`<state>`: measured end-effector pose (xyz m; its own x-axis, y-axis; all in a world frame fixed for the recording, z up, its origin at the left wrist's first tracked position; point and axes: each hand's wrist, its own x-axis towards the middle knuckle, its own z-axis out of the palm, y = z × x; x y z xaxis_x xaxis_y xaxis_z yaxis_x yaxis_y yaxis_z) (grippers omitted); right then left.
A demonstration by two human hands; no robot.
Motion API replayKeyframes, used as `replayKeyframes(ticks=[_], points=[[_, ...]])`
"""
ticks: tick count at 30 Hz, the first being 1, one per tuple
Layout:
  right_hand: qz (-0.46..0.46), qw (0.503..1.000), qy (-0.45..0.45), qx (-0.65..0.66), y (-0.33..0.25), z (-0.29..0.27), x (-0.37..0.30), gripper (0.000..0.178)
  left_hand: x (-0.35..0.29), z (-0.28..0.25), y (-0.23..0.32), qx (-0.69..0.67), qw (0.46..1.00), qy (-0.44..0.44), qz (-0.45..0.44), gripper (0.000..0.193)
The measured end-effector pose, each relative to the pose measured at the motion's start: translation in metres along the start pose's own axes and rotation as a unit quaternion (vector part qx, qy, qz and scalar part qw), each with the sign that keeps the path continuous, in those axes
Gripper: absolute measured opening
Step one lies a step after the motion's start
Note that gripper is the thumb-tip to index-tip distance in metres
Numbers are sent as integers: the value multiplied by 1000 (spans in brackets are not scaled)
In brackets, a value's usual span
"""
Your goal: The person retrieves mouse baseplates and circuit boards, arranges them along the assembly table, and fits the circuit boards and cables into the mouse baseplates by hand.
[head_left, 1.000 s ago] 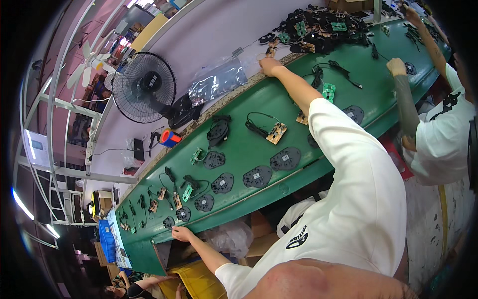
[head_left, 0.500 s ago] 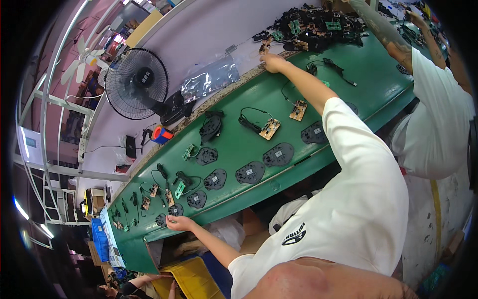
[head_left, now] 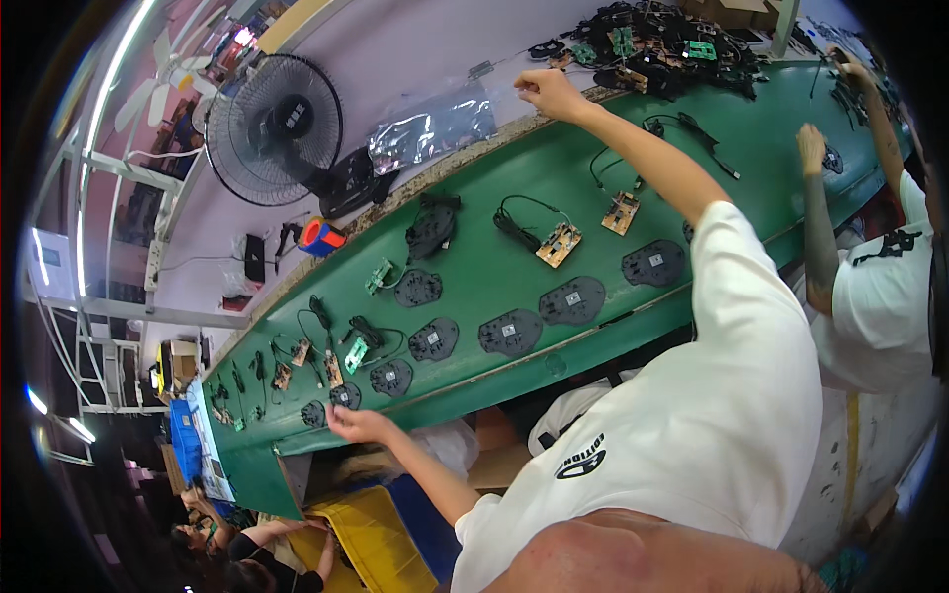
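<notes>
My left hand [head_left: 360, 426] is at the bench's front edge, fingers curled together, just beside a small black plastic base [head_left: 344, 396]. Anything in its fingers is too small to make out. Stretched toward the back edge, my right hand [head_left: 550, 95] has its fingers bent into a pinch, left of a heap of black cables and circuit boards [head_left: 672, 49]. Whether it holds something cannot be seen. Several black bases [head_left: 510, 333] line the front edge. Behind them lie brown circuit boards [head_left: 560, 244] with black cables, and a green board [head_left: 357, 354].
A black fan [head_left: 289, 119] and a clear plastic bag [head_left: 432, 133] stand behind the green bench [head_left: 474, 232]. An orange-and-blue tape roll [head_left: 321, 236] sits at its back edge. A co-worker's hand [head_left: 812, 148] is at right. A yellow crate [head_left: 381, 539] is below; other people sit at lower left.
My right hand has drawn back leftward from the heap's edge. My left hand has shifted slightly. At right, the co-worker's arm has come down from the heap to the bench. The view has tilted.
</notes>
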<state>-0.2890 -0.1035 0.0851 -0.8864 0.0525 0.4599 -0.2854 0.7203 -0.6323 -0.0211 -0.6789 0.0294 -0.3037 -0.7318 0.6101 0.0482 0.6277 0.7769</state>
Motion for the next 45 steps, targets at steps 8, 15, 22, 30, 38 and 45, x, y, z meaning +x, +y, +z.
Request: replayKeyframes(ticks=[8,15,22,30,38,45], points=[[-102,937,-156,295,-217,-36,-189,12,-136,33,204,-256,871,-397,139,27],[14,919,-90,384,-245,41,-265,9,-139,8,183,-194,897,-382,109,33],[-24,875,-195,443,-282,106,-285,9,-87,-51,143,-67,893,-439,67,29],[-79,864,-273,415,-300,117,-289,26,63,-54,-9,115,942,-258,182,17],[24,902,-292,318,-239,54,-318,17,188,-34,-140,235,894,-367,109,15],[146,926,-170,303,-214,31,-330,16,190,-21,-156,213,878,-381,197,12]])
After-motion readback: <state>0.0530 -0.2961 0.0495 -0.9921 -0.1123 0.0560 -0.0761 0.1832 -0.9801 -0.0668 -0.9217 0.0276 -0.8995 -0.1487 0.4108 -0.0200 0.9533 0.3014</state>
